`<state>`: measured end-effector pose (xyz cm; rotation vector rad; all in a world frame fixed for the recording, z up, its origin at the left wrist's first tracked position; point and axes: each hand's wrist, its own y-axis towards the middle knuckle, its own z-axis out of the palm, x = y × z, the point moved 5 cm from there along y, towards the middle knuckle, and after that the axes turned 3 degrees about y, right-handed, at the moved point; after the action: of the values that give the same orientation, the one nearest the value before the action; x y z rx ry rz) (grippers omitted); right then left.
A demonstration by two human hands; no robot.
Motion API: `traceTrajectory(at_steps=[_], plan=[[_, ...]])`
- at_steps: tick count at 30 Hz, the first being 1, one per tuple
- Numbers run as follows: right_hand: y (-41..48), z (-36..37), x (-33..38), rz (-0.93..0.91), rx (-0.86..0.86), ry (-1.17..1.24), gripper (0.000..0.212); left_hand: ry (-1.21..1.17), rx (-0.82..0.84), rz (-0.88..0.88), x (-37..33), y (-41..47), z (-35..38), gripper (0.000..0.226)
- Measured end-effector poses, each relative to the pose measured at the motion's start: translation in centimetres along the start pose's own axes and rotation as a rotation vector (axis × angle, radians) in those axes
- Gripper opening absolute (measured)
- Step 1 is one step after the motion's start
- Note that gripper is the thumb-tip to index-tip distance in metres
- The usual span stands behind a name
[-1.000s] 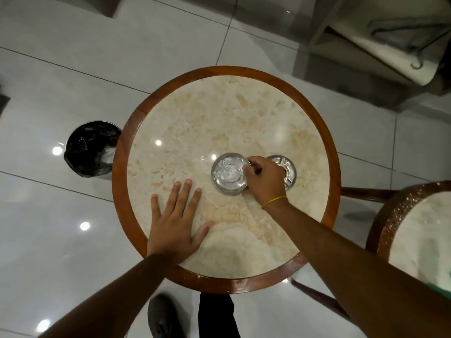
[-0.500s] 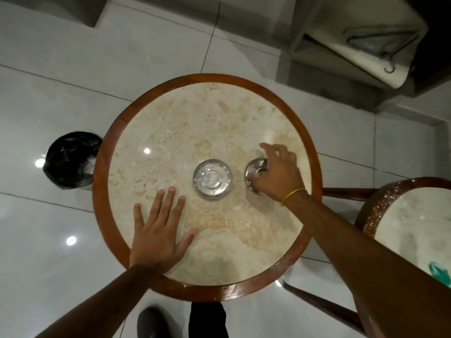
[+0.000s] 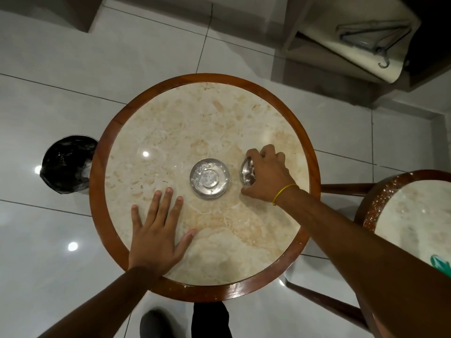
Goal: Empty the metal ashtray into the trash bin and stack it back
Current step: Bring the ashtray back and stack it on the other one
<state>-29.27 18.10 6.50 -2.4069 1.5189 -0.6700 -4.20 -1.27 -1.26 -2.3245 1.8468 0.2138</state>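
Note:
A round metal ashtray base (image 3: 210, 178) with pale ash residue lies flat near the middle of the round marble table (image 3: 170, 123). Just to its right, my right hand (image 3: 266, 176) grips a second metal ashtray piece (image 3: 247, 171) and holds it tilted on edge, mostly hidden under my fingers. My left hand (image 3: 158, 230) rests flat on the tabletop with fingers spread, left and in front of the base, touching nothing else. A trash bin (image 3: 67, 164) lined with a black bag stands on the floor at the table's left edge.
A second round marble table (image 3: 415, 215) stands at the right, with wooden chair rails between the two tables. A cabinet with a wire hanger (image 3: 375, 37) is at the back right. White glossy floor tiles surround the table. My shoe (image 3: 153, 323) shows below.
My right hand let go of the ashtray base, moved right to the second metal piece and tipped it up on edge. The left hand stayed flat.

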Motion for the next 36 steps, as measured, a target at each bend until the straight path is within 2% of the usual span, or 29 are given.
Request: traceTrajectory(at_steps=[4, 8, 13, 20, 29, 36], plan=[[-0.3, -1.4, 3.7, -0.092, -0.090, 0.102, 0.082, -0.001, -0.002, 0.000, 0.0, 0.0, 0.1, 0.092], [-0.9, -0.7, 8.9, -0.214, -0.015, 0.110, 0.084, 0.003, -0.003, -0.004, 0.0, -0.1, 0.1, 0.091], [-0.5, 1.1, 12.0, -0.264, 0.068, -0.049, 0.089, 0.023, 0.001, -0.005, 0.1, 0.0, 0.2, 0.090], [-0.1, 2.4, 12.3, -0.266, 0.082, -0.152, 0.088, 0.011, -0.022, 0.003, 0.1, -0.2, 0.1, 0.090], [0.1, 3.4, 12.0, -0.242, 0.146, -0.140, 0.086, 0.004, -0.022, -0.001, 0.1, -0.1, 0.1, 0.089], [-0.2, 4.7, 11.2, -0.222, 0.181, -0.087, 0.094, 0.007, -0.013, -0.002, 0.1, -0.1, 0.2, 0.090]])
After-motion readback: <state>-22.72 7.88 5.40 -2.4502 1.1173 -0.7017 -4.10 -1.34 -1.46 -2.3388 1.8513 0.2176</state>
